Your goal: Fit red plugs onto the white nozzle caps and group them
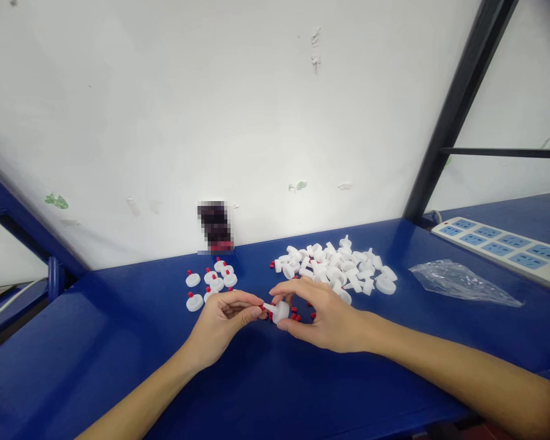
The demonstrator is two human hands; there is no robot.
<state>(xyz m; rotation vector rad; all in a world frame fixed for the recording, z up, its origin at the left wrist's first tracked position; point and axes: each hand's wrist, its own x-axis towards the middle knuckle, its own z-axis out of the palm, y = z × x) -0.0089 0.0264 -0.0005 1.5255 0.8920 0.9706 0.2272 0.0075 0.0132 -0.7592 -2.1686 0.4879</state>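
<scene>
My right hand (326,313) grips a white plastic nozzle cap (281,311) by its wide round base, the spout pointing left. Between the thumb and forefinger of my left hand (227,318) is a small red tip cap (261,307), at the end of that spout. Whether the tip cap is fully seated cannot be made out. Several loose red tip caps (296,316) lie on the blue table beneath and beside my right hand. To the left stand several white nozzle caps with red tips (217,282), spouts upward.
A heap of white nozzle caps (334,266) lies behind my right hand. Further right are a clear plastic bag (458,282) and a white power strip (504,244). A blurred-out dark object (216,226) leans by the wall. Metal posts (458,116) frame the blue table (96,342).
</scene>
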